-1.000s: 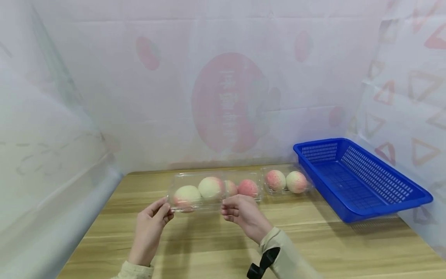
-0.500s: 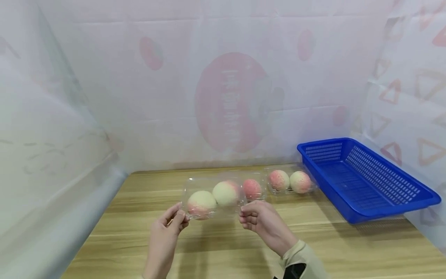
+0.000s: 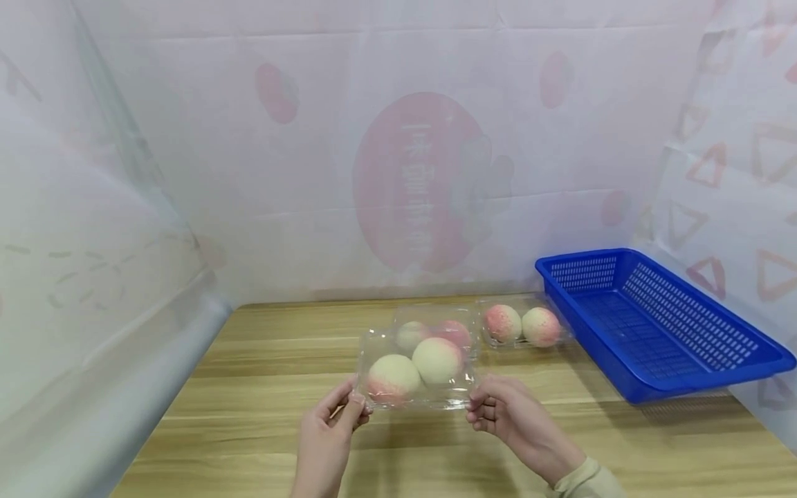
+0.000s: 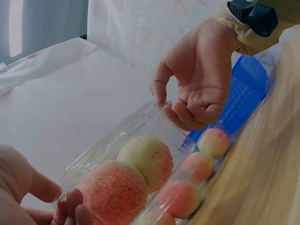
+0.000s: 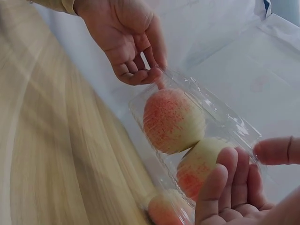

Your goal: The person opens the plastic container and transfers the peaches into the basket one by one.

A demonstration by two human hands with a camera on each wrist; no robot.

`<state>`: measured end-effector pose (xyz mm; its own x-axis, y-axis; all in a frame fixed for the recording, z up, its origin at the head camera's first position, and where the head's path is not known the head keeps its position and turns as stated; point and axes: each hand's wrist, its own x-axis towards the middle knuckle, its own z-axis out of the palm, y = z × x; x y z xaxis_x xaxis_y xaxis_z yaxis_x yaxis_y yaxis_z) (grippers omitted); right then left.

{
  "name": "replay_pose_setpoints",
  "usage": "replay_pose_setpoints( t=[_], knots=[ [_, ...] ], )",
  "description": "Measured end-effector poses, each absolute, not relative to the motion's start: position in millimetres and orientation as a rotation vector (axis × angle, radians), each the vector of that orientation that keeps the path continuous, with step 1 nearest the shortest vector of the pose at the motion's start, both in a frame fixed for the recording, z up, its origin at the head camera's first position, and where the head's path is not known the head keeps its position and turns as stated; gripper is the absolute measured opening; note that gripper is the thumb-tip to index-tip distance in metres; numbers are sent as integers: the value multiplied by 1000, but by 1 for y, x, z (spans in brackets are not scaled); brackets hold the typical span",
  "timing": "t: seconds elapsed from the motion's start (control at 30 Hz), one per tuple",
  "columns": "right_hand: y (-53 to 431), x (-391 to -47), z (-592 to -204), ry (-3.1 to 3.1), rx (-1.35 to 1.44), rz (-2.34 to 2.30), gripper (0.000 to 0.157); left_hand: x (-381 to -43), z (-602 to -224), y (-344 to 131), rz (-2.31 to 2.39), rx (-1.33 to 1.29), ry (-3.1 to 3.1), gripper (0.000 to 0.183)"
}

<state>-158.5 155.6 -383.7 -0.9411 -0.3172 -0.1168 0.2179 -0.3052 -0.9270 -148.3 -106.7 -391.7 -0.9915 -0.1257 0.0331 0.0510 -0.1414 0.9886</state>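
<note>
A clear plastic clamshell box (image 3: 375, 346) holding two peaches, pale with pink-red blush, is held above the table in the head view. My left hand (image 3: 330, 436) pinches its left front corner between thumb and fingers. At the right front corner, my right hand (image 3: 523, 425) pinches the edge; its curled fingers also show in the left wrist view. One peach (image 5: 173, 119) sits toward the left end, the other peach (image 5: 201, 161) toward the right. Behind, a second clear box (image 3: 405, 312) with two peaches is partly covered by the held one.
A third clear box (image 3: 519, 299) with two peaches lies on the wooden table (image 3: 249, 387) at the back, against a blue plastic basket (image 3: 623, 370) on the right. Printed white sheets (image 3: 299, 207) wall in the back and both sides.
In the head view, both hands and the held box have moved right and lower, nearer the person. The box behind shows more of its peaches. Both hands keep their grip.
</note>
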Motion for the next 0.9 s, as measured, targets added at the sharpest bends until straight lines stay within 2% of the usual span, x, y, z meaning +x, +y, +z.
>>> replay_pose_setpoints(
  t=[0.23, 0.57, 0.9],
  knots=[
    [174, -151, -389, 1631, -176, -2191, 15, -143, -404, -103, -2351, 98, -2008, 40],
    [193, -147, -404, 1463, -333, -2184, 18, -144, -412, -103, -2349, -38, -2121, 41],
    [201, -149, -418, 1410, -244, -2211, 19, -146, -419, -100, -2371, -75, -2192, 41]
  ],
)
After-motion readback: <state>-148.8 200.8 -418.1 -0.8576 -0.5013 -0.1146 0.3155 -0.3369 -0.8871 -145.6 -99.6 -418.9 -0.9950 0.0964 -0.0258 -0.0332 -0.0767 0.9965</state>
